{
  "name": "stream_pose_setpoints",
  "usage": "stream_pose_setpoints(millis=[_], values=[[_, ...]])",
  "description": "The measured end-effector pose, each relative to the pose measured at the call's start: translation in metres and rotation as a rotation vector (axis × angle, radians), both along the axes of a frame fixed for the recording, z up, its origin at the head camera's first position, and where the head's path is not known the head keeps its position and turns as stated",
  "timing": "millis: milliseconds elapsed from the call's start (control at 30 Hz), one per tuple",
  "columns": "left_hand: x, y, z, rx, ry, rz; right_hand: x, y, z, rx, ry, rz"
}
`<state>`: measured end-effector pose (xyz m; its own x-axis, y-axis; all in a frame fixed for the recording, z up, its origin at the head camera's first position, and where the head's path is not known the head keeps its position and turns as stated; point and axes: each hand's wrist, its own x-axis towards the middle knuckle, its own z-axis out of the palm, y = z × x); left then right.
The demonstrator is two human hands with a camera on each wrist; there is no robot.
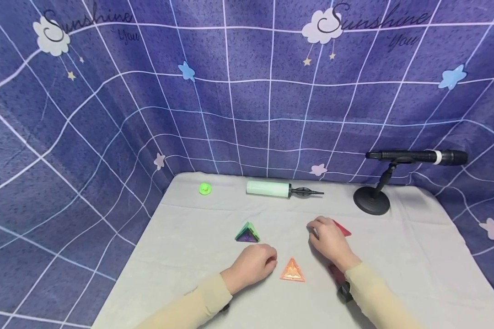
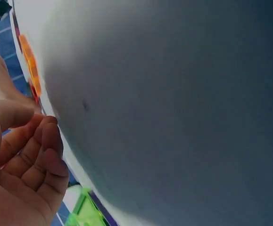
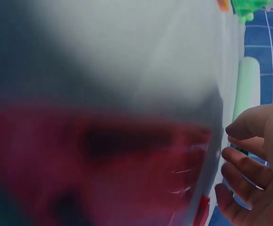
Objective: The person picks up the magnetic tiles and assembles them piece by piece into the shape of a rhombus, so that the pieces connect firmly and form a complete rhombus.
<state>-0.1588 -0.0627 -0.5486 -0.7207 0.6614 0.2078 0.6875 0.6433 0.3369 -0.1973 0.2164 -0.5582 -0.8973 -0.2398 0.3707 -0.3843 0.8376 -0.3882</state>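
My left hand (image 1: 253, 264) rests on the tablecloth with its fingers loosely bent and nothing in them, as the left wrist view (image 2: 30, 160) also shows. Beside it on the right lies an orange triangular tile (image 1: 292, 270). Just behind this hand stands a small pyramid of green and purple triangular tiles (image 1: 248, 233). My right hand (image 1: 329, 237) is low over the cloth, fingers relaxed and apart from the thumb. One red tile (image 1: 342, 228) shows past its knuckles, partly hidden. Under the right wrist lies another red tile (image 1: 336, 274), large and blurred in the right wrist view.
At the back lie a pale green hand pump (image 1: 268, 189) with a black nozzle and a small round green toy (image 1: 205, 188). A black microphone on a round-based stand (image 1: 372, 200) is at the back right. A blue patterned curtain (image 1: 247, 100) hangs behind the table.
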Motion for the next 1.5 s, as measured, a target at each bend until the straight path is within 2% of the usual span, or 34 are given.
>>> stream_pose_setpoints(millis=[200, 367, 567, 700, 867, 1167, 1500], values=[[0.005, 0.010, 0.000, 0.013, -0.063, -0.031, 0.002, 0.015, -0.002, 0.027, 0.027, -0.040], [0.007, 0.017, -0.001, 0.005, -0.067, -0.057, 0.006, 0.029, 0.000, 0.025, 0.039, -0.083], [0.008, 0.025, 0.001, -0.020, -0.095, -0.085, 0.009, 0.045, -0.002, 0.044, 0.000, -0.116], [0.008, 0.030, 0.002, -0.057, -0.111, -0.073, 0.013, 0.052, -0.004, 0.052, -0.025, -0.128], [0.009, 0.034, 0.004, -0.098, -0.095, -0.045, 0.018, 0.060, -0.005, 0.036, -0.014, -0.134], [0.009, 0.035, 0.006, -0.103, -0.139, -0.032, 0.022, 0.069, -0.006, 0.023, 0.013, -0.100], [0.009, 0.038, 0.006, -0.120, -0.120, -0.023, 0.022, 0.069, -0.006, 0.035, -0.009, -0.111]])
